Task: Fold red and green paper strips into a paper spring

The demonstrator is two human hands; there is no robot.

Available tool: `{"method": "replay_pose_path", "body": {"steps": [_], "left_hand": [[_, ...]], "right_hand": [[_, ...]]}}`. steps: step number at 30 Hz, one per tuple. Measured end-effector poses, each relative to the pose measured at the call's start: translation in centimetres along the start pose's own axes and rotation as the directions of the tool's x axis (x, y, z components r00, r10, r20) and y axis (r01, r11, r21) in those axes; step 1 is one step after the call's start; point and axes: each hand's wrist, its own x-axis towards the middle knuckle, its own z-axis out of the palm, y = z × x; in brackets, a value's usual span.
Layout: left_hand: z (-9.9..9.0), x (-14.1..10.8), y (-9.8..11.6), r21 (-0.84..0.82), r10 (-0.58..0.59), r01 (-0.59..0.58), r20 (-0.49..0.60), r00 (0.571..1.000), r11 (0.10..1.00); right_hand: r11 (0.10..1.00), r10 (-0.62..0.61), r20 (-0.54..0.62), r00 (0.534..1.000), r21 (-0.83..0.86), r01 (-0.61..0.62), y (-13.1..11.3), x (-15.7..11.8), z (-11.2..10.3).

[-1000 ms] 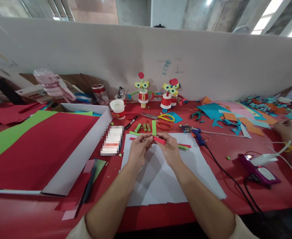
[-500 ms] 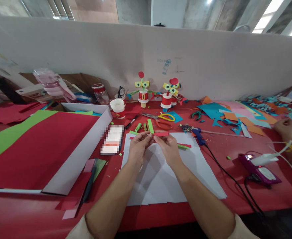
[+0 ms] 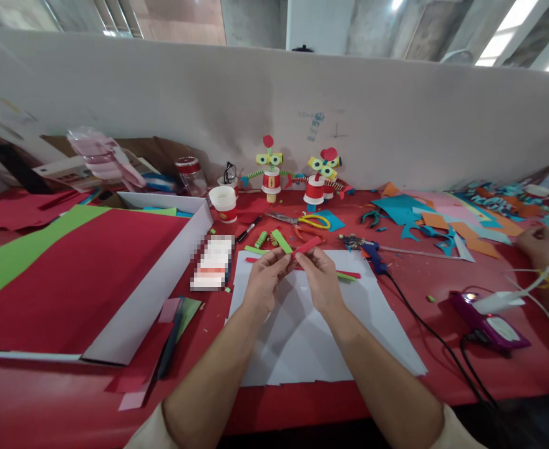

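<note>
A green paper strip (image 3: 281,241) and a red paper strip (image 3: 308,246) meet at one end between my fingertips, spread in a V. My left hand (image 3: 266,278) pinches them at the meeting point, close to the green one. From the other side, my right hand (image 3: 320,278) grips the same end, beside the red one. Fingertips partly hide the joint. Under both hands lie sheets of white paper (image 3: 302,349). More red and green strips (image 3: 347,276) rest across the sheets' far edge. Folded green paper springs (image 3: 261,239) sit just beyond.
Scissors (image 3: 319,221) and a marker (image 3: 248,229) lie behind my hands. A glue gun (image 3: 374,257) and its cable are at right, near a purple power strip (image 3: 488,321). Left stand a phone (image 3: 213,262) and box (image 3: 162,299). Another person's hand (image 3: 539,246) rests far right.
The green strip has tipped from nearly upright toward the left. The red strip has swung from level to slanting up to the right. Both hands keep their grip.
</note>
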Motion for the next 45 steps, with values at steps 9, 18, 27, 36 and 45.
{"method": "replay_pose_path", "body": {"steps": [9, 18, 27, 36, 45], "left_hand": [[-0.4, 0.2, -0.2, 0.015, -0.034, 0.034, 0.005, 0.999, 0.999], [-0.4, 0.3, 0.0, 0.110, -0.014, 0.023, -0.079, 0.997, 0.994], [-0.3, 0.6, -0.1, -0.123, -0.062, 0.052, -0.079, 0.995, 0.991], [0.0, 0.3, 0.1, -0.024, 0.013, -0.016, -0.120, 0.993, 1.000], [0.1, 0.0, -0.1, -0.056, -0.026, 0.020, -0.109, 0.994, 0.998]], "right_hand": [[0.995, 0.006, 0.039, 0.999, -0.099, -0.002, -0.1, 0.2, -0.4], [0.995, 0.037, 0.026, 0.999, -0.098, -0.035, -0.5, 0.2, -0.2], [0.938, -0.108, 0.095, 0.990, -0.321, 0.133, 0.4, 0.2, -0.7], [0.948, -0.070, 0.151, 0.986, -0.296, 0.113, 0.3, 0.1, -0.8], [0.954, -0.094, 0.124, 0.988, -0.274, 0.125, -0.3, -0.1, -0.6]]}}
